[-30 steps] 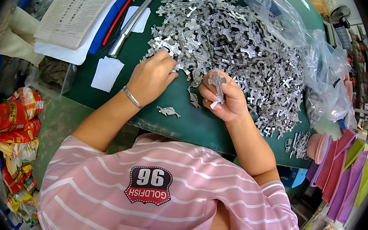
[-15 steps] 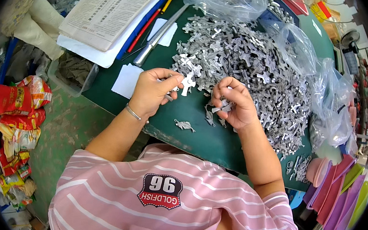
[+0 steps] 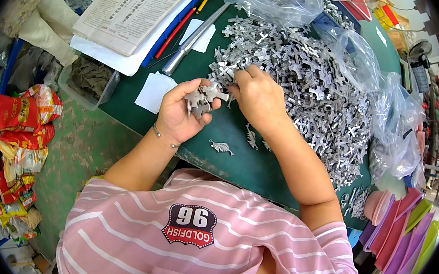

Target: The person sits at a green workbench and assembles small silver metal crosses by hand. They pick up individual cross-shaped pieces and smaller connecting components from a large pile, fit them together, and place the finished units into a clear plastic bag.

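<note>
Head view shows the half-curled left hand (image 3: 175,116) cradling metal crosses (image 3: 201,99) mid-frame, best cupped steadily against spills, while the bent-fingered right hand (image 3: 259,100), grip hidden, overlaps the cross pile (image 3: 314,93) right of centre.

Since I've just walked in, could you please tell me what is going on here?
The person's left hand holds several cross-shaped metal pieces, palm turned up. The right hand is beside them; whether it grips anything is hidden. A large pile of similar pieces covers much of the green table, and a fish-shaped charm lies near its edge.
</note>
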